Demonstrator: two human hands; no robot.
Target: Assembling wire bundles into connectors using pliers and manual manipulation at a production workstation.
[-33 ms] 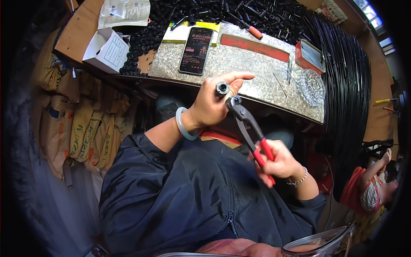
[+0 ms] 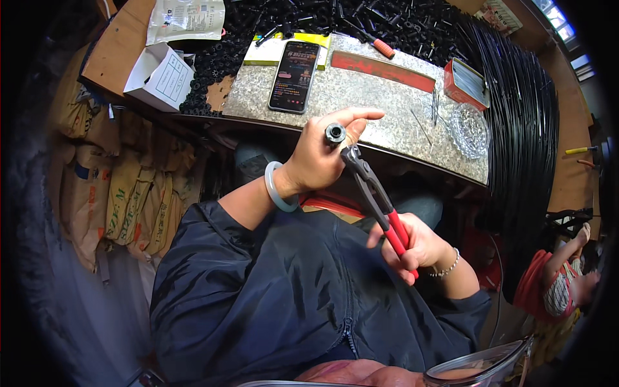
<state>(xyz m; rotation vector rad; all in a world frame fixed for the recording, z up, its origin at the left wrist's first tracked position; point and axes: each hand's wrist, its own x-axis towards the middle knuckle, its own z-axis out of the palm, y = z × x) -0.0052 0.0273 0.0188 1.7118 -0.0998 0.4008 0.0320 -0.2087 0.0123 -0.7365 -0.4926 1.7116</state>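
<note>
My left hand (image 2: 314, 161) is closed around a dark tubular part (image 2: 334, 133), its round open end facing up and the index finger stretched out to the right. Most of the tube is hidden by the palm and fingers. In my right hand (image 2: 423, 244) is a pair of red-handled pincers (image 2: 370, 189), its two handles squeezed nearly together. The head of the pincers is up against the left hand, just below and right of the tube's end. I cannot tell what, if anything, is between the jaws.
On the speckled worktop (image 2: 367, 84) lie a phone (image 2: 295, 76), a red bar (image 2: 383, 71) and thin wires. A tin (image 2: 467, 84) and a clear dish (image 2: 469, 131) stand at right, beside long black rods (image 2: 522, 109). Black parts (image 2: 412, 29) are heaped behind; a person (image 2: 558, 284) is at far right.
The handles of the pincers have come together as my right hand squeezed. The jaws stay beside the tube, and my left hand holds its place.
</note>
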